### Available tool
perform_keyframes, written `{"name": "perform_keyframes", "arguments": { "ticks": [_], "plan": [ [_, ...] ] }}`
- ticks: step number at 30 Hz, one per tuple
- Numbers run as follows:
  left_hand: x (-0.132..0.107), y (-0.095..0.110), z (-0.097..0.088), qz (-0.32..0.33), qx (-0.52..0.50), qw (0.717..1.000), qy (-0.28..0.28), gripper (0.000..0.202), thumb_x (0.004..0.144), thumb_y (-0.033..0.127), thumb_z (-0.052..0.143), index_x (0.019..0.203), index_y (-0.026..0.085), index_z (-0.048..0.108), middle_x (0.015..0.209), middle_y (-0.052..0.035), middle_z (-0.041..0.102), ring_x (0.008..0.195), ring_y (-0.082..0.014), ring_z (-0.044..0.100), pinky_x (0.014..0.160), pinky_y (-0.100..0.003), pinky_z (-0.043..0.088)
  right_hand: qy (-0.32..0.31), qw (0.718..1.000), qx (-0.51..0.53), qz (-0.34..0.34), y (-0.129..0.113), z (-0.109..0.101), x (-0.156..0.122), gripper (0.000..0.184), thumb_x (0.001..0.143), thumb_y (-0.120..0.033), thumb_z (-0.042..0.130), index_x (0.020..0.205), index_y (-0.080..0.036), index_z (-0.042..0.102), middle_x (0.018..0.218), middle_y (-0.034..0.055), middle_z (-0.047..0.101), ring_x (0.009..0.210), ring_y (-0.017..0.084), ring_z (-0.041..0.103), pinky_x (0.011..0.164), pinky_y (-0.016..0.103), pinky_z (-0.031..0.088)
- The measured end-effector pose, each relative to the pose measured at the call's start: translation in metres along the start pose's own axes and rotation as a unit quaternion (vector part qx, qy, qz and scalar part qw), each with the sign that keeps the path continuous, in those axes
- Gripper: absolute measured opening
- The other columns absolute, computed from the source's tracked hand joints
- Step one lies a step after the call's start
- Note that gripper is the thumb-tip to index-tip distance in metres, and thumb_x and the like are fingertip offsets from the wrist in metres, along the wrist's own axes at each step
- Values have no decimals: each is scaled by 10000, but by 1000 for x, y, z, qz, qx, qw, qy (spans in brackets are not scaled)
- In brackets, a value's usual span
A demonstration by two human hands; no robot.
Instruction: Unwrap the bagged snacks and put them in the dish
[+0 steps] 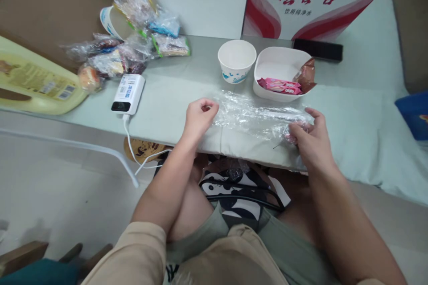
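A sheet of clear plastic wrap [247,113] stretches between my two hands, low over the light green cloth. My left hand [199,118] pinches its left end. At the other end my right hand [310,136] grips the wrap together with a small pinkish item [294,131], which is partly hidden by the fingers and film. Just beyond the wrap stands a white paper cup [237,60] with a blue pattern. Beside it, a white square bowl [272,63] holds pink snack packets [281,86] and a brown wrapper [306,75].
Plastic-wrapped snacks [113,60] lie around a tipped paper cup [113,22] at the back left. A white power bank [129,93] with a cable sits near the front edge. A yellow jug [40,82], boxes [321,4] and a black phone-like object [317,50] border the area.
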State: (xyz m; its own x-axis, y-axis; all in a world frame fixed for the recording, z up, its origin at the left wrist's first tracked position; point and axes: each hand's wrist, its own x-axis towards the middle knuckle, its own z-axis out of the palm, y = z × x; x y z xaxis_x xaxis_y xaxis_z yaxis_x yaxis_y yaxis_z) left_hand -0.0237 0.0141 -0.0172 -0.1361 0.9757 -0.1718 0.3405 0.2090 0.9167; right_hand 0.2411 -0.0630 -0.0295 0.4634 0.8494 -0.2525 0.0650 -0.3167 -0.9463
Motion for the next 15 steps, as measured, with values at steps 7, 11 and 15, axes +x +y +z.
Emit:
{"name": "perform_keyframes", "arguments": {
  "ticks": [7, 11, 15],
  "plan": [
    [1, 7, -4, -161, -244, 952, -92, 308, 710, 179, 729, 931, 210, 517, 741, 1, 694, 627, -112, 657, 609, -215, 535, 1, 1000, 6, 4, 2, 0, 2, 617, 705, -279, 749, 1235, -300, 433, 813, -62, 560, 524, 87, 532, 489, 244, 482],
    [-1, 7, -19, -156, -202, 962, -96, 363, 660, 73, 728, 973, 173, 576, 686, -1, 692, 585, -103, 640, 559, -188, 505, 1, 1000, 8, -2, 5, -1, 2, 601, 707, -296, 756, 1216, -304, 436, 810, -59, 574, 521, 101, 553, 461, 245, 470],
    [0, -1, -43, -188, -166, 964, -88, 329, 638, 52, 719, 932, 146, 606, 721, -41, 713, 590, -104, 639, 540, -186, 482, 3, 1000, 5, -7, 7, -4, 4, 588, 711, -312, 753, 1207, -297, 437, 801, -63, 564, 504, 100, 544, 440, 244, 456]
  ]
}}
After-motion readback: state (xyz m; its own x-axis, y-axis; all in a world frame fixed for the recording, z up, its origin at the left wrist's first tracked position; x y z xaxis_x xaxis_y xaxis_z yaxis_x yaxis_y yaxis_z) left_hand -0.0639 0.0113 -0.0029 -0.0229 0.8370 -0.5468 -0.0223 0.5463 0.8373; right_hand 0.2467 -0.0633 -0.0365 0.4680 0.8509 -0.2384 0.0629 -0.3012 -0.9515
